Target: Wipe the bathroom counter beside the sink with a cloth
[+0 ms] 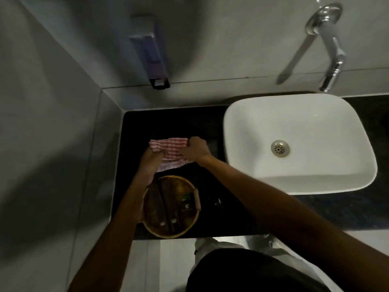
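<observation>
- Nearest to me, the person's two bare forearms stretch out over the front edge of the black polished stone counter point(134, 123), which runs from the grey tiled corner on the left to beyond the basin on the right.
- Just inside that front edge sits a round woven basket tray point(190, 225) with a pale rim; it holds dark sachets and small bottles, too dim to make out further. The left forearm passes over its left side.
- Beside the tray on its right, a small dark object point(217, 202) lies on the stone; I cannot tell what it is.
- Beyond the tray, the red-and-white checked cloth point(170, 146) lies bunched on the counter, left of the basin and well apart from it.
- The left hand point(150, 160) is curled closed, pinching the cloth's near left part.
- The right hand point(195, 149) is likewise closed, its fingers gripping the cloth's right end, knuckles up.
- To the right stands the white rounded-rectangular ceramic vessel sink point(248, 114), on top of the counter, with a metal drain point(280, 148) in its bowl.
- Farthest off, on the grey wall, a chrome wall-mounted tap point(332, 66) hangs over the sink, and a dark blurred dispenser point(152, 57) is fixed above the counter's back edge.
</observation>
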{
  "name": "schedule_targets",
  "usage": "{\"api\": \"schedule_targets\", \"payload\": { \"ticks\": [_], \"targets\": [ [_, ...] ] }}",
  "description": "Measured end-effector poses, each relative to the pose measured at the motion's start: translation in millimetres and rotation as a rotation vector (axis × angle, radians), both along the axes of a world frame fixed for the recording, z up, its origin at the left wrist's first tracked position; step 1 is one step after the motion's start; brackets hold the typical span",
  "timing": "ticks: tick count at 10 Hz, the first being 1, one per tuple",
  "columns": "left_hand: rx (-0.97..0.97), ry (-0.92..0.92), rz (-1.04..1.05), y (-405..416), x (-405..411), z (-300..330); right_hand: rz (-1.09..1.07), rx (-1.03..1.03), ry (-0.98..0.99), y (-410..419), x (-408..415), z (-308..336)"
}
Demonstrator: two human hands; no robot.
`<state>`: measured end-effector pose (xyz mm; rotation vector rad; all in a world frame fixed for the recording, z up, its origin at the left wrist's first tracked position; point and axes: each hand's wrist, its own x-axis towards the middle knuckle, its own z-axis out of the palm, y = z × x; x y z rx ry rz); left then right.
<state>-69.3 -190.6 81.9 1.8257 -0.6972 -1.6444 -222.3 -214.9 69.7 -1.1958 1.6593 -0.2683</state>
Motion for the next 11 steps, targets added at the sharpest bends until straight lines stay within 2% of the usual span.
{"api": "schedule_targets", "payload": {
  "ticks": [1, 2, 3, 4, 5, 6, 7, 8, 9, 10, 11],
  "targets": [
    [-0.066, 0.109, 0.013, 30.2, -56.3, 23.2, -0.021, -0.168, -0.028, 32.0, -85.4, 33.5],
    [-0.221, -0.022, -0.035, 57.2, -144.9, 35.7, -0.124, -0.255, -0.123, 74.6, -195.4, 70.1],
    [-0.314, 0.214, -0.13, 75.2, -260.8, 38.9, -0.269, -0.304, -0.322, 118.9, -321.7, 97.1],
    [-0.248, 0.663, -0.362, 92.3, -390.7, 33.8, -0.414, -0.344, -0.293, 153.6, -442.8, 108.1],
    [-0.1, 0.778, -0.443, 109.5, -517.8, 22.1, -0.553, -0.373, -0.2, 173.8, -558.9, 92.0],
    [0.013, 0.6, -0.402, 124.2, -632.4, 12.7, -0.647, -0.358, -0.073, 190.4, -662.0, 61.2],
    [0.103, 0.498, -0.372, 128.2, -720.7, -4.6, -0.708, -0.283, 0.077, 194.4, -740.2, 22.8],
    [0.177, 0.372, -0.448, 124.1, -787.6, -20.0, -0.744, -0.209, 0.152, 189.6, -793.7, -3.6],
    [0.196, 0.24, -0.496, 115.4, -819.1, -35.0, -0.735, -0.087, 0.163, 178.9, -824.8, -21.0],
    [0.086, 0.116, -0.51, 111.9, -830.5, -41.5, -0.692, 0.012, 0.214, 173.9, -831.9, -32.2],
    [-0.107, -0.061, -0.401, 113.1, -819.0, -30.3, -0.635, -0.132, 0.441, 172.2, -818.4, -26.0]
  ]
}}
